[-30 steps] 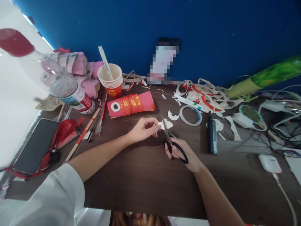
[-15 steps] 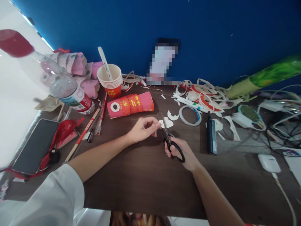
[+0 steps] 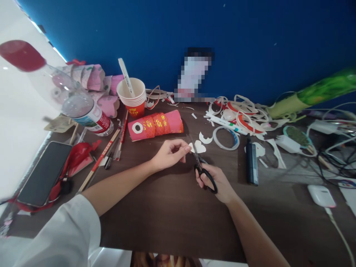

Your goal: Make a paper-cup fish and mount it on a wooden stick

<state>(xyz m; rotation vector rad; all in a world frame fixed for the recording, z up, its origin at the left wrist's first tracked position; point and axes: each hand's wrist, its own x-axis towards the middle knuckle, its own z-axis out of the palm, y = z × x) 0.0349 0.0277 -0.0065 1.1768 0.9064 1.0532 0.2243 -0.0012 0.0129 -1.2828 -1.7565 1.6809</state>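
Observation:
My left hand (image 3: 174, 154) pinches the left edge of a small piece of white paper (image 3: 199, 147) with rounded lobes. In my right hand (image 3: 214, 178) are black-handled scissors (image 3: 208, 179), thumb and fingers in the loops. The blades point away from me and cross the paper just right of my left fingertips. Behind the paper lies a curved white scrap (image 3: 205, 138). A red and pink paper roll (image 3: 156, 125) with a white-and-black eye and yellow lettering lies beyond my left hand.
Stacked paper cups (image 3: 131, 94) hold a white marker. A clear bottle (image 3: 89, 113) and a phone (image 3: 44, 174) are on the left. To the right lie a tape roll (image 3: 226, 138), a dark marker (image 3: 251, 163), paper strips (image 3: 244, 115), cables and a white earbud case (image 3: 322, 195).
The whole view has shifted slightly, with things a little lower and to the right. Both hands keep nearly the same pose around the paper and scissors.

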